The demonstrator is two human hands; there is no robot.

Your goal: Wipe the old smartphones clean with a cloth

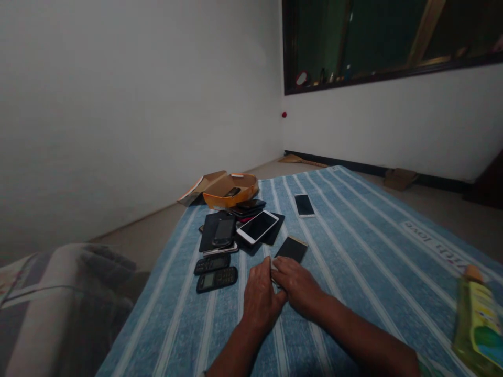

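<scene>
Your left hand [261, 294] and right hand [297, 285] meet over blue-and-white striped cloth [361, 262].
Both curl by a flat black-and-gold phone [292, 250]; I can't tell what they hold.

Blue striped cloth [353, 246] beneath phones [304, 205], open orange box [223, 201], bottle [477, 327].

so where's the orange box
In the head view, the orange box sits left of centre on the striped cloth, near its left edge, just beyond the heap of phones.
</scene>
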